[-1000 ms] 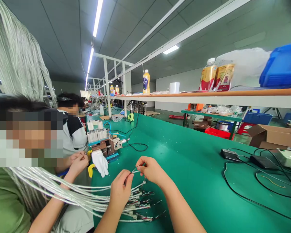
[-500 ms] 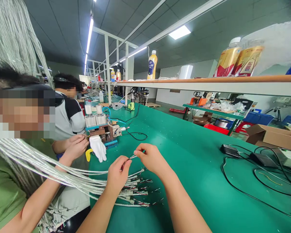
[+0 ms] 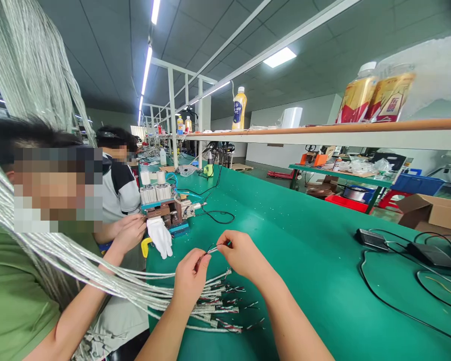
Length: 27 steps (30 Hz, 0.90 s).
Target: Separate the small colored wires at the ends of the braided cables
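Observation:
Between my two hands runs the end of a cable [image 3: 211, 250], with thin dark and pale wires showing. My left hand [image 3: 191, 273] is closed on it, thumb against the fingers. Fingertips of my right hand [image 3: 235, 248] pinch the wires just to the right. Below my hands, a bundle of silvery braided cables [image 3: 128, 283] comes from the left and lies on the green table [image 3: 285, 260]. Their stripped ends [image 3: 225, 308] fan out, showing red, black and white wires.
A person [image 3: 26, 291] at the left works at a small machine [image 3: 165, 205] with a white glove [image 3: 160, 238] hanging on it. Black adapters [image 3: 372, 239] with cords lie at the right. A shelf [image 3: 308, 130] holds bottles [image 3: 239, 109].
The whole view has shifted, so things appear lower and further right. My hands still hold the cable end, with slightly more of it showing between them.

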Motion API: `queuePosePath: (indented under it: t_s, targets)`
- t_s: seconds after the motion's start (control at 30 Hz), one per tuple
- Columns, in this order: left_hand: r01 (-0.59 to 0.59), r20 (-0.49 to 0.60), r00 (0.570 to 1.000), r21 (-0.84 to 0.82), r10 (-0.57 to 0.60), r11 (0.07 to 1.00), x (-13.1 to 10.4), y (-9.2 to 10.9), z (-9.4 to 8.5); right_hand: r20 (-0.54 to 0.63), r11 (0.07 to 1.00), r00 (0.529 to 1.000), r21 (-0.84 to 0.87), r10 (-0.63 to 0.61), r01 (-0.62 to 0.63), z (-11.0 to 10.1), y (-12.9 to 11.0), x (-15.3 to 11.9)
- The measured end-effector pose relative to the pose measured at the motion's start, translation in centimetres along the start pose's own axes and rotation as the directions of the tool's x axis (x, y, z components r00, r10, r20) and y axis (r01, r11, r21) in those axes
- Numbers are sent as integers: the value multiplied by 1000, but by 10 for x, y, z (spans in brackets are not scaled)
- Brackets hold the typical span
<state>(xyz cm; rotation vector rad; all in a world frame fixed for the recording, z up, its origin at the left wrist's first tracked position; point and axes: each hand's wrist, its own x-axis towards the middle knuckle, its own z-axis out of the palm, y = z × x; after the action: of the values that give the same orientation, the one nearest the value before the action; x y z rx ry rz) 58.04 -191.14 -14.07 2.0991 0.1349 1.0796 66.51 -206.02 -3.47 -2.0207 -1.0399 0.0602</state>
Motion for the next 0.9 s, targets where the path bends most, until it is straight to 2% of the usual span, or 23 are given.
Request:
queuePosePath:
  t_s: [0.4,0.53,0.73,0.9]
  targets:
    - [79,-55,995,-36,-81,996,1,0,-2,32,999,999,32,23,-24,2,1,1]
    - [92,-42,995,-35,-93,995,1,-1,-3,24,999,1000,47,11,-12,0,-1,0]
    - [99,-51,994,-34,-100,995,2,-1,-3,-129,992,984,28,-119,124,-4,-6,1]
    - [96,-26,995,-11,-96,995,4,0,-3,-129,984,976,-62,-174,167,-2,-7,1]
